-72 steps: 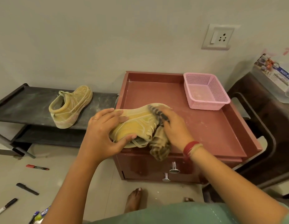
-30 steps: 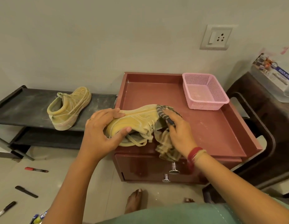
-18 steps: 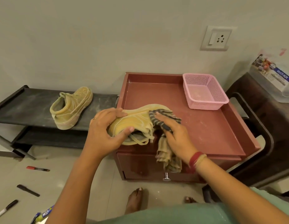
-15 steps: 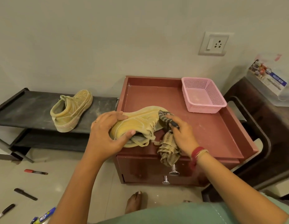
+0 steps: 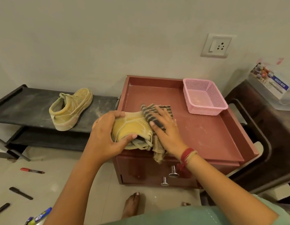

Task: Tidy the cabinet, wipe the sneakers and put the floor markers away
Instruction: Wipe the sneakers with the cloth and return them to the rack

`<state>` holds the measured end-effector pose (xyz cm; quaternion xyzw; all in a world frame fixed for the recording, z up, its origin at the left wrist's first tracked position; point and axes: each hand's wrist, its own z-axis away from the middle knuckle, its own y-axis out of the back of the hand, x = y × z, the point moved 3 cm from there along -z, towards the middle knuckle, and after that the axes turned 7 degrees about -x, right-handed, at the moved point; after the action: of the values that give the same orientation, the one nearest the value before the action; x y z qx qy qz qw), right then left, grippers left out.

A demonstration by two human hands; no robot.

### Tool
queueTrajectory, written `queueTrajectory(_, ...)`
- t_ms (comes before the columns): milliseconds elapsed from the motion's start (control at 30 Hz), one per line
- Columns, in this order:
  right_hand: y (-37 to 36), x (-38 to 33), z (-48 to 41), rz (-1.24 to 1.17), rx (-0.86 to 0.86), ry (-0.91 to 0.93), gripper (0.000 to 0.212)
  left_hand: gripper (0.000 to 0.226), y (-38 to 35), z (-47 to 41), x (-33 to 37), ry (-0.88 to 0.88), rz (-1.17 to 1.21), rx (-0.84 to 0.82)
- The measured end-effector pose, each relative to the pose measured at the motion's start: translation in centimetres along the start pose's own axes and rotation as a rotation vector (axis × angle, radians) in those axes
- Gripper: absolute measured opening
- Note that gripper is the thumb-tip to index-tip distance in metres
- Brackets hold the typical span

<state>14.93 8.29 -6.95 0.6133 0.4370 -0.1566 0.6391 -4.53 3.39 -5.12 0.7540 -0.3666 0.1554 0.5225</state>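
A tan sneaker lies at the front left of the red cabinet top. My left hand grips its heel end, thumb under the collar. My right hand lies flat on a striped cloth and presses it against the sneaker's upper; the cloth's tail hangs over the cabinet's front edge. The second tan sneaker stands on the black shoe rack to the left. Several markers lie on the floor at lower left, among them a red one and a black one.
An empty pink mesh basket sits at the back right of the cabinet top. Two chrome drawer knobs stick out of the cabinet front. A dark chair stands to the right. My bare foot is on the tiled floor.
My right hand has slid the cloth farther along the sneaker toward the toe and flattened onto it. My left hand keeps its hold on the heel. The view shifted slightly.
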Motion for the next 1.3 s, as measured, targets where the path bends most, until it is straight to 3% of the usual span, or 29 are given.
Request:
queueTrajectory(67, -0.3, -0.5, 0.4, -0.061, -0.012, -0.017, 0.037, 0.056, 0.0, -0.1, -0.1, -0.007, -0.003, 0.003)
queueTrajectory(200, -1.3, -2.1, 1.8, 0.006, -0.139, 0.195, 0.04, 0.06, -0.1, 0.0, -0.2, -0.047, -0.018, -0.011)
queueTrajectory(333, 0.9, -0.1, 0.0, 0.002, -0.011, -0.014, 0.04, 0.057, 0.0, -0.1, 0.0, -0.004, 0.009, 0.029)
queueTrajectory(467, -1.3, -1.3, 1.6, -0.057, -0.162, 0.2, 0.035, 0.058, -0.1, -0.1, 0.0, 0.011, 0.063, 0.033)
queueTrajectory(600, -0.1, -1.1, 0.4, -0.096, -0.032, 0.046, 0.036, 0.067, 0.1, -0.1, 0.4, 0.039, 0.129, 0.069)
queueTrajectory(733, -1.9, -2.4, 2.3, -0.081, -0.19, 0.26, 0.038, 0.066, 0.1, 0.0, 0.3, 0.005, 0.13, 0.03)
queueTrajectory(833, 0.3, 0.6, 0.2, -0.106, 0.005, 0.057, 0.04, 0.065, 0.2, -0.1, 0.5, 0.026, 0.108, 0.058)
queueTrajectory(900, 0.3, 1.2, 0.2, -0.084, 0.039, -0.04, 0.044, 0.065, 0.2, -0.2, 0.6, 0.042, 0.107, 0.073)
queueTrajectory(1000, -2.0, 0.0, 1.7, -0.006, -0.123, 0.168, 0.046, 0.066, 0.3, -0.3, 0.3, 0.06, 0.138, 0.063)
queueTrajectory(1033, -2.0, 0.5, 1.6, -0.01, -0.127, 0.176, 0.046, 0.068, 0.3, -0.3, 0.2, 0.067, 0.148, 0.063)
queueTrajectory(1167, -0.2, 3.3, 0.0, -0.115, 0.044, -0.113, 0.058, 0.067, 0.3, -0.4, 0.2, 0.087, 0.147, 0.091)
queueTrajectory(1300, -1.4, 2.4, 1.1, -0.14, -0.078, 0.074, 0.049, 0.062, 0.2, -0.5, 0.2, 0.095, 0.15, 0.086)
